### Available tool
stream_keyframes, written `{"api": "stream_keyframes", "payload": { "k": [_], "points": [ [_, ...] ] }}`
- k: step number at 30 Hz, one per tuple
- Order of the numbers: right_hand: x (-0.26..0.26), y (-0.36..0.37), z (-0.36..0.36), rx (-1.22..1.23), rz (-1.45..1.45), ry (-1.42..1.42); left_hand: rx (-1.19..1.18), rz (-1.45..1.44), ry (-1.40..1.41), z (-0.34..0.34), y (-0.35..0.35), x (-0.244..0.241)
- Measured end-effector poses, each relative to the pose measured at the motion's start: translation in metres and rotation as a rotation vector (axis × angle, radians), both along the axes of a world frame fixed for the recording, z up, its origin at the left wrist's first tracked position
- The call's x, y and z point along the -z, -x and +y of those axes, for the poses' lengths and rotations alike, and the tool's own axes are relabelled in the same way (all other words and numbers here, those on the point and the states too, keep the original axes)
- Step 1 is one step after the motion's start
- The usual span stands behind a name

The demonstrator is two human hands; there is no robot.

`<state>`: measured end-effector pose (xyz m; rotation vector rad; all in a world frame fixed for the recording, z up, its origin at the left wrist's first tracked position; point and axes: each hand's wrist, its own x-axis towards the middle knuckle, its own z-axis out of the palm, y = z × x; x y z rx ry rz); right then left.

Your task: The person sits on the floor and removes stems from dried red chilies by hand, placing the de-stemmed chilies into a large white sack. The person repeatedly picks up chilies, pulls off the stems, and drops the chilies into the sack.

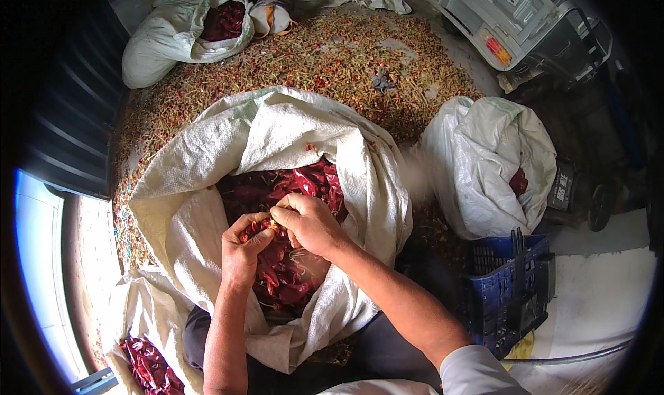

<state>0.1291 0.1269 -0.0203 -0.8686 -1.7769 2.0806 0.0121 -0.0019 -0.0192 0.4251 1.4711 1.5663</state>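
Both my hands are over the mouth of a large white woven sack (373,187), which holds dried red chili peppers (293,291). My left hand (246,247) grips a dried red chili pepper (254,229) between thumb and fingers. Close against it on the right, my right hand (306,224) pinches the pepper's yellowish stem end (273,223) with thumb and forefinger. The palm of my right hand is hidden. The sack's rim is folded outward around the peppers.
Stems and chili scraps (311,58) cover the floor beyond the sack. More chili sacks stand at the upper left (155,37), right (482,172) and lower left (150,301). A blue plastic crate (487,301) is at my right. A grey vehicle (498,26) stands at the upper right.
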Motion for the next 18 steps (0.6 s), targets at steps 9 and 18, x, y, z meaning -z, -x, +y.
{"api": "stream_keyframes", "payload": {
  "k": [9, 18],
  "points": [
    [-0.004, 0.005, -0.031, 0.025, 0.23, -1.21, -0.151, -0.002, -0.048, -0.003, 0.004, 0.008],
    [-0.002, 0.023, -0.018, 0.187, 0.202, -0.401, -0.165, -0.22, -0.115, -0.001, 0.005, -0.008]
  ]
}}
